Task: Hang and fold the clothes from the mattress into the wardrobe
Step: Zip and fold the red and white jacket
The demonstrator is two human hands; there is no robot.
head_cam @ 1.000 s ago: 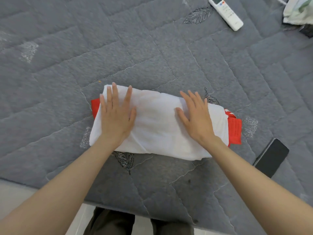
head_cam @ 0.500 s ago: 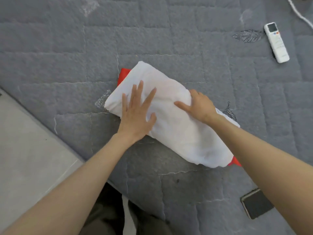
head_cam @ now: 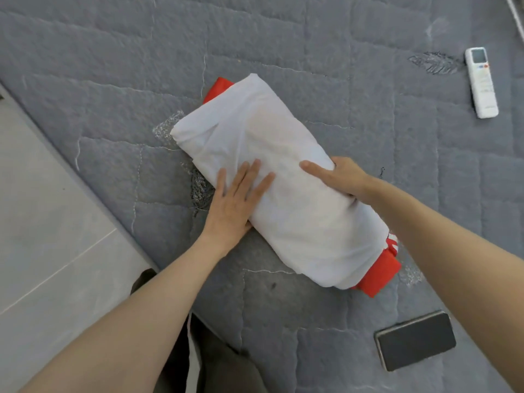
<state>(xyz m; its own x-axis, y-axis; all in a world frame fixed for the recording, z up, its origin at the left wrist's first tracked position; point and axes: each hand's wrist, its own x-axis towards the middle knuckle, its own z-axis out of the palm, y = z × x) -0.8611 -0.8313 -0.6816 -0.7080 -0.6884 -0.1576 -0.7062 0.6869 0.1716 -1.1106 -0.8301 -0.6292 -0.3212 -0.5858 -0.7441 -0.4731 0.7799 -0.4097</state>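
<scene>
A folded white garment point(head_cam: 283, 177) with red cloth point(head_cam: 380, 275) showing at both ends is lying diagonally near the mattress point(head_cam: 113, 80) edge. The left hand point(head_cam: 236, 202) is pressing flat on it, fingers spread wide. The right hand point(head_cam: 340, 177) is gripping its far side, fingers curled around the fabric.

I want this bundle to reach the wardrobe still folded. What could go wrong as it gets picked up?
The left hand lies flat on the white garment and only the right hand curls around its far edge, so a lift from here may let the fold sag open. The red garment sticks out at both ends and could slide out. The phone lies near the mattress edge and might get knocked off.
</scene>
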